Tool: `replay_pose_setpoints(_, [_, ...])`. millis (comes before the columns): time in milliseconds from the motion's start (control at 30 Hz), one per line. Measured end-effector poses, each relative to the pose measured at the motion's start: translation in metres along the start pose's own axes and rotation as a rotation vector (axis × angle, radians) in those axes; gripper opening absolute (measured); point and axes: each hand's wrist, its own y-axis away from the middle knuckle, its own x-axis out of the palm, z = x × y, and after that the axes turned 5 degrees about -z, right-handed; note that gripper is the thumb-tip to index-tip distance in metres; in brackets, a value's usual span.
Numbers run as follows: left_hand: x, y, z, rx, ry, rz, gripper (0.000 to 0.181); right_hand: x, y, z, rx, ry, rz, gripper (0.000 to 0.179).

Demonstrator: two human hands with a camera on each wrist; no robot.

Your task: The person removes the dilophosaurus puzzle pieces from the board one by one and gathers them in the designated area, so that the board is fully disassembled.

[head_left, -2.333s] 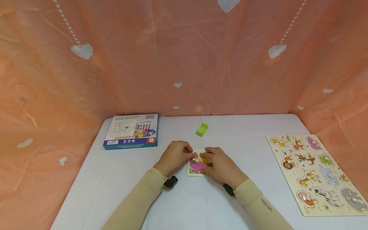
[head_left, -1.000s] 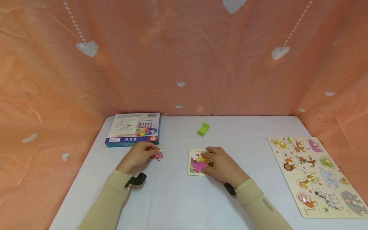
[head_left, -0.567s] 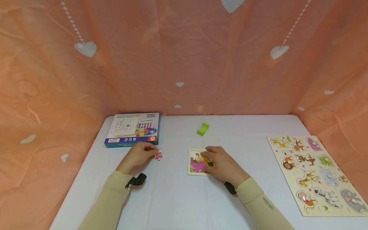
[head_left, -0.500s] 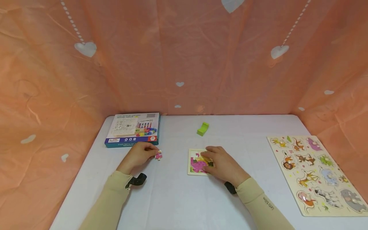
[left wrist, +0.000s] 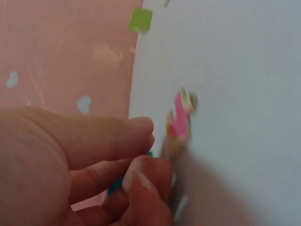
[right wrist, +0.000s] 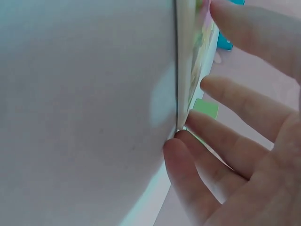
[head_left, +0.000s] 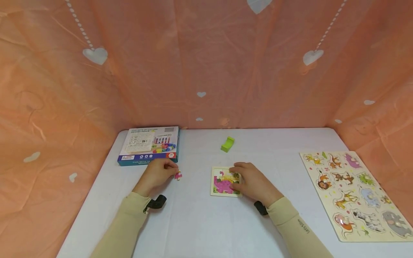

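Observation:
A small pink jigsaw piece (head_left: 178,175) lies on the white table, left of a square wooden jigsaw puzzle (head_left: 222,185) with a pink dinosaur. My left hand (head_left: 157,173) is just beside the piece. In the left wrist view, its thumb and loosely bent fingers show a gap to the pink piece (left wrist: 180,117) and hold nothing. At the puzzle's right side is my right hand (head_left: 255,182), thumb over the picture and other fingertips around the far right corner. The right wrist view shows those fingers spread, close along the board's edge (right wrist: 185,70). A pale patch shows at the puzzle's upper left.
A flat blue box (head_left: 148,146) with bead pictures sits at the back left. Behind the puzzle stands a curved green block (head_left: 227,144). A large wooden animal board (head_left: 356,195) lies along the right side. An orange cloth (head_left: 222,64) closes off the back.
My left hand has gone from the puzzle's upper left to the left with the pink piece, then let it go on the table. My right hand has slid slightly right, uncovering more of the puzzle.

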Motion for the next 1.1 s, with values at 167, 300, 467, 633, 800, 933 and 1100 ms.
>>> replay_pose_setpoints(167, [0.019, 0.003, -0.026, 0.104, -0.022, -0.013, 0.008, -0.002, 0.0, -0.002, 0.0, 0.001, -0.003, 0.055])
replay_pose_setpoints(300, [0.045, 0.001, -0.051, 0.163, -0.062, 0.021, 0.004, -0.003, -0.001, -0.001, 0.012, -0.004, 0.003, 0.054])
replay_pose_setpoints(467, [0.078, -0.006, -0.074, 0.19, -0.081, 0.091, 0.006, -0.002, -0.003, -0.004, -0.016, -0.001, -0.007, 0.052])
replay_pose_setpoints(633, [0.098, -0.012, -0.087, 0.2, -0.096, 0.107, 0.01, -0.001, -0.003, -0.005, -0.026, -0.004, -0.015, 0.051])
replay_pose_setpoints(800, [0.107, -0.014, -0.092, 0.187, -0.148, 0.075, 0.016, 0.0, -0.003, -0.005, -0.014, -0.012, -0.018, 0.051])
replay_pose_setpoints(933, [0.11, -0.013, -0.093, 0.196, -0.188, 0.047, 0.018, -0.001, -0.004, -0.006, -0.018, -0.016, -0.022, 0.051])
replay_pose_setpoints(1100, [0.112, -0.012, -0.095, 0.194, -0.185, 0.036, 0.019, -0.002, -0.003, -0.007, -0.03, -0.016, -0.039, 0.049])
